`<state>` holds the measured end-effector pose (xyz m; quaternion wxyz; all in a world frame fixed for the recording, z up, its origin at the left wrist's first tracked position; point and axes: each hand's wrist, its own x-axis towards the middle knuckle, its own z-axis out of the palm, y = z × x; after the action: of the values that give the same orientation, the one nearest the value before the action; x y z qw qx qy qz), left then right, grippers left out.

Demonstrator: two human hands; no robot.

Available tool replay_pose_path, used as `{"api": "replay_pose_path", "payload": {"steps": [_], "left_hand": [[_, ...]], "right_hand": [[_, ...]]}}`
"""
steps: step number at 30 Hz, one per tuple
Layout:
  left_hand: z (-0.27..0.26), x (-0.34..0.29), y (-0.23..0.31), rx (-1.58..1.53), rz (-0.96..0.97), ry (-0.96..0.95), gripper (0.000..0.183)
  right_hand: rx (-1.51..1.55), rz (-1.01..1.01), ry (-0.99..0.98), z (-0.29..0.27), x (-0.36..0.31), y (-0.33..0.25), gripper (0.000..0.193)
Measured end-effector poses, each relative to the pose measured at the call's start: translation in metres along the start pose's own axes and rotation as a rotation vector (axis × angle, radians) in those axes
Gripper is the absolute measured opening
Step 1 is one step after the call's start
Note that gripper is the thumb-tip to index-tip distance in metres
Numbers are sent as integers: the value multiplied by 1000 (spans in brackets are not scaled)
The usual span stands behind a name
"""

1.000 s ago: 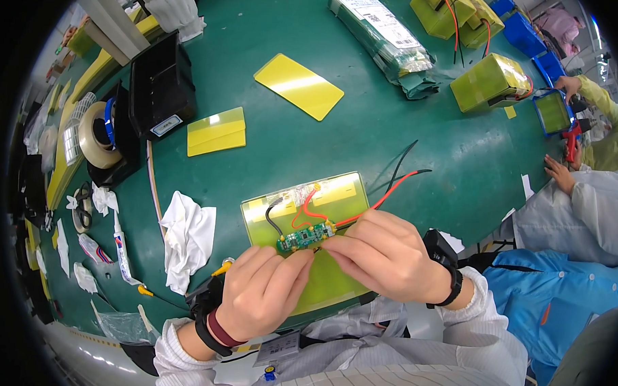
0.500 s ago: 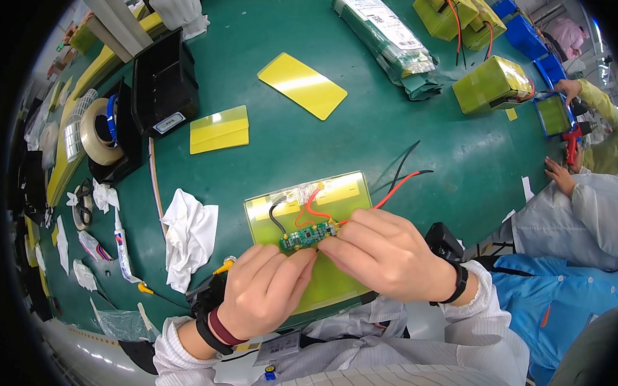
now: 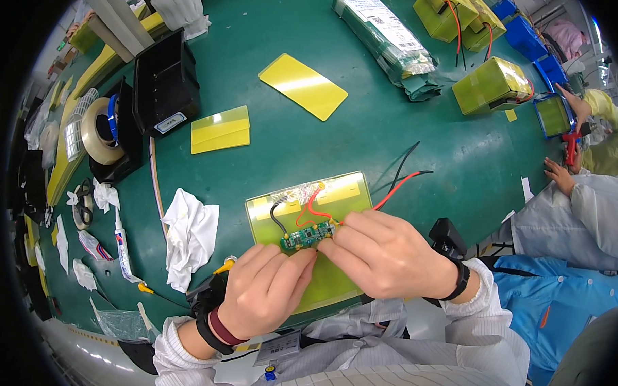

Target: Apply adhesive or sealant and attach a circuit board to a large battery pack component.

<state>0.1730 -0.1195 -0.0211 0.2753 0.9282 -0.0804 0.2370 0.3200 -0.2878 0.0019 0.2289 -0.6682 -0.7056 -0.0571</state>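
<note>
A flat yellow-green battery pack (image 3: 343, 194) lies on the green table (image 3: 258, 75) in front of me. On it sits a small green circuit board (image 3: 307, 235) with red and black wires (image 3: 315, 200) running to the pack's far edge. My left hand (image 3: 268, 290) pinches the board's near left end. My right hand (image 3: 382, 253) presses on the board's right end with its fingertips. A red and a black lead (image 3: 401, 177) trail off to the right across the table.
A crumpled white cloth (image 3: 188, 233) lies left of the pack. Yellow sheets (image 3: 302, 85) (image 3: 219, 130), black bins (image 3: 164, 86), a tape roll (image 3: 97, 131) and wrapped packs (image 3: 493, 84) lie farther off. Another person's hands (image 3: 561, 176) work at the right edge.
Both hands stay on the circuit board with only slight finger shifts. The view has drifted a little; nothing else moved.
</note>
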Motion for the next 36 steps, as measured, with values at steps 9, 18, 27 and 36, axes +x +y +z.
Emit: {"api": "replay_pose_path", "payload": {"steps": [9, 18, 27, 36], "left_hand": [[-1, 1, 1, 3, -1, -11, 23], [0, 1, 1, -1, -25, -7, 23], [-1, 1, 2, -17, -58, -14, 24], [0, 1, 2, -12, -57, -10, 24]], "right_hand": [[-38, 9, 71, 8, -5, -4, 29], [33, 58, 76, 7, -8, -2, 30], [124, 122, 133, 5, -18, 4, 34], [142, 129, 164, 10, -18, 3, 33]]}}
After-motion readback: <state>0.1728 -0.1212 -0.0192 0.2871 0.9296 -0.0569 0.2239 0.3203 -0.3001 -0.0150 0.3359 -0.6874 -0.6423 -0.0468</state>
